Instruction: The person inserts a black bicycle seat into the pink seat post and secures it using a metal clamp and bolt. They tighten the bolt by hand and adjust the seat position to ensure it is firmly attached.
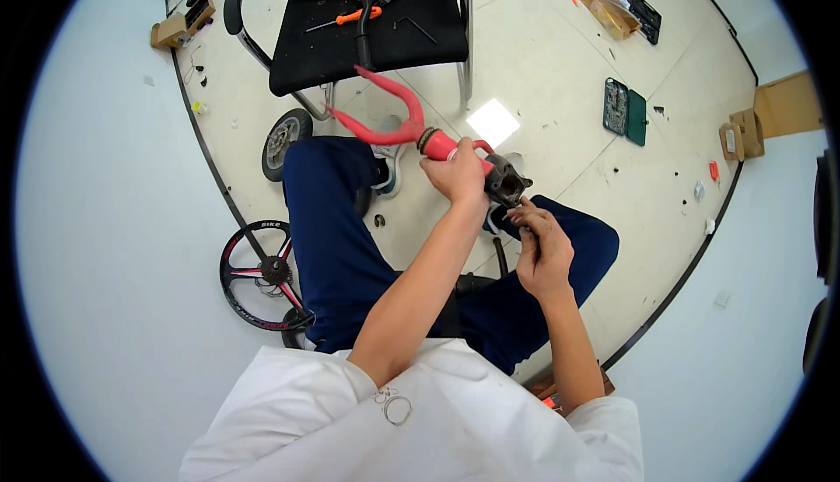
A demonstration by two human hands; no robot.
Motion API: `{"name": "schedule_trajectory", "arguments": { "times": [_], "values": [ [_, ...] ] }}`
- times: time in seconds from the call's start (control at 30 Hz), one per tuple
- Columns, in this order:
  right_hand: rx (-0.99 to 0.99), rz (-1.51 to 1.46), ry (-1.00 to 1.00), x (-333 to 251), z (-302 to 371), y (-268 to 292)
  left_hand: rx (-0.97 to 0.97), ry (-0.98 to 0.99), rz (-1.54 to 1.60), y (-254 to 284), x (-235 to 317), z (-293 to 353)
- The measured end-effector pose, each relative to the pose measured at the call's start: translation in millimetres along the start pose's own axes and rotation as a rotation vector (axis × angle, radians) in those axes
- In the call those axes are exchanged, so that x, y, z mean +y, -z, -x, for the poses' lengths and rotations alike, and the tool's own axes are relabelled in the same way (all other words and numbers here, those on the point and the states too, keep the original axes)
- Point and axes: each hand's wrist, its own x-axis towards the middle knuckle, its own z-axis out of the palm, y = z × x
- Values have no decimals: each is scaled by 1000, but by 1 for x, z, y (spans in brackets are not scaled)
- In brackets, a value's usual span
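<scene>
My left hand (457, 173) is wrapped round the tube of a red bike fork (408, 130), held tilted over my lap. The fork's two curved prongs point up and left toward the chair, and a dark bearing ring sits below them. At the tube's lower right end is a dark metal clamp (507, 183) with an open hollow facing me. My right hand (544, 250) is beside that clamp, thumb and fingers pinched close together at its lower edge. Whatever lies between those fingertips is too small to make out.
Ahead stands a black chair (385, 45) bearing an orange-handled screwdriver (357, 15), a hex key (416, 29) and metal parts. Wheels (262, 274) are at my left. On the floor to the right lie a green tool case (637, 119), paper bags (744, 135) and scattered small parts.
</scene>
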Motion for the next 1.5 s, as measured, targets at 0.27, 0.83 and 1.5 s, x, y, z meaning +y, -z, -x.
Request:
{"name": "schedule_trajectory", "arguments": {
  "times": [0.27, 0.83, 1.5],
  "values": [
    [125, 76, -128, -13, 30, -11, -118, -64, -188, 4, 25, 24],
    [-27, 67, -361, 24, 8, -34, -825, -1213, -913, 75, 79, 10],
    [-163, 278, -365, -16, -5, 12, -1933, -1346, -1593, -20, 86, -20]
  ]
}}
